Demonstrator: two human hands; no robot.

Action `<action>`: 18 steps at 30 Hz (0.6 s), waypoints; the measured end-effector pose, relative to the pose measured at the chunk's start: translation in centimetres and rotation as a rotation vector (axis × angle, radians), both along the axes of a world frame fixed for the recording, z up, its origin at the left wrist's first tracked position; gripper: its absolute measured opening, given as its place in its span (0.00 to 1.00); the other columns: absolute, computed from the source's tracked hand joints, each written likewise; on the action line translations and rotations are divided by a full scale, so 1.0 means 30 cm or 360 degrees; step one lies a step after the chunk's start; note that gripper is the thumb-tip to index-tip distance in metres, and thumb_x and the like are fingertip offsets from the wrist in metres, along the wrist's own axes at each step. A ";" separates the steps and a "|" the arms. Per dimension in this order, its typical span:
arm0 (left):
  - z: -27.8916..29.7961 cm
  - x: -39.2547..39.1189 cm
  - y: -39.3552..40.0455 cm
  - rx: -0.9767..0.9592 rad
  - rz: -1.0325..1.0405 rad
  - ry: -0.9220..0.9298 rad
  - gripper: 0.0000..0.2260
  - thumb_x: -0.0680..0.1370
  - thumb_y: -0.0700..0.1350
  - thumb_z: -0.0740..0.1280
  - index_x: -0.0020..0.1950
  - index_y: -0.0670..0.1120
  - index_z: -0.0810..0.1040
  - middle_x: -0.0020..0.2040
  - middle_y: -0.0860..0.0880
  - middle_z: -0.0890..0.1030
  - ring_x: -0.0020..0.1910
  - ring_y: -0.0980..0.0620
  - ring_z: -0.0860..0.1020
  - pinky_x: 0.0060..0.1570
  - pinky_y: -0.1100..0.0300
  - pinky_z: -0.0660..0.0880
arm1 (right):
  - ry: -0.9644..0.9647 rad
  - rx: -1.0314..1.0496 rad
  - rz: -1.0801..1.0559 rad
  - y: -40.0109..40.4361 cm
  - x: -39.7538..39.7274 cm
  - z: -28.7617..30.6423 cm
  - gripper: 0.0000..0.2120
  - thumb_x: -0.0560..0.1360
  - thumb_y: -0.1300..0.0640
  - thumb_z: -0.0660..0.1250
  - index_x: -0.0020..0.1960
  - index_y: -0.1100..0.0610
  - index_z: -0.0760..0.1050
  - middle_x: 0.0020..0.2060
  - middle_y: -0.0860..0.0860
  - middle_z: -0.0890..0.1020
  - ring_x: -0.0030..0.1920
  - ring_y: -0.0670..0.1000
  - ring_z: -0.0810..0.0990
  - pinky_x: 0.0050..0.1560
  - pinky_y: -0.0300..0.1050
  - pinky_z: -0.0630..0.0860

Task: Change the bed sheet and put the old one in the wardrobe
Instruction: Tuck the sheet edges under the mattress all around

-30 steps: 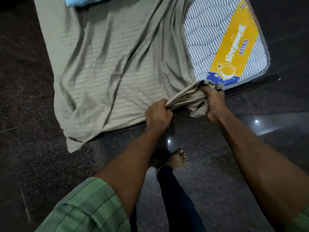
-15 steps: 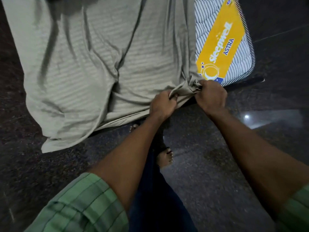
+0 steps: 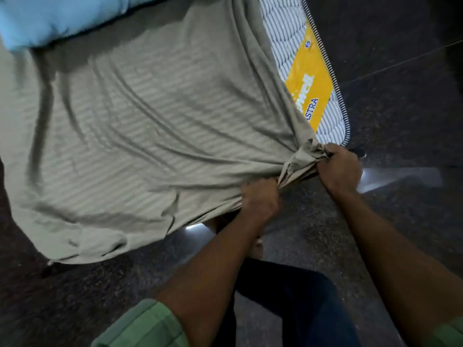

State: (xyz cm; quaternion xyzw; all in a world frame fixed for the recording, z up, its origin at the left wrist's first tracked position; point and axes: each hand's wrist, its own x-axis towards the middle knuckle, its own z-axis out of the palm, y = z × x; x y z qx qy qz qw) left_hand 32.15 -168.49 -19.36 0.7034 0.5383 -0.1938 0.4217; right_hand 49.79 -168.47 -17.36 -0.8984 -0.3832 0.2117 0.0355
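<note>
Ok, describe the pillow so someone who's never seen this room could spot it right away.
Find the mattress lying on the dark floor, mostly draped in a grey-green striped sheet. Follow the sheet away from the two hands to its far end, at the top left of the view. The pillow rests there on the sheet: soft, puffy and the only light blue thing around.

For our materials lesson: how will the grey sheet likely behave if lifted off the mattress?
The sheet is probably floppy: it bunches where both hands grip it. Likely light, since it wrinkles and stretches easily. It may drag the blue pillow lying on it.
</note>
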 end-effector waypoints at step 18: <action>-0.052 0.310 0.060 -0.0768 0.0445 -0.0179 0.23 0.81 0.56 0.64 0.73 0.46 0.76 0.70 0.43 0.78 0.67 0.45 0.77 0.66 0.59 0.72 | -0.0061 0.0095 0.1025 0.266 0.118 -0.157 0.18 0.72 0.47 0.70 0.58 0.55 0.74 0.53 0.55 0.80 0.58 0.60 0.75 0.58 0.57 0.66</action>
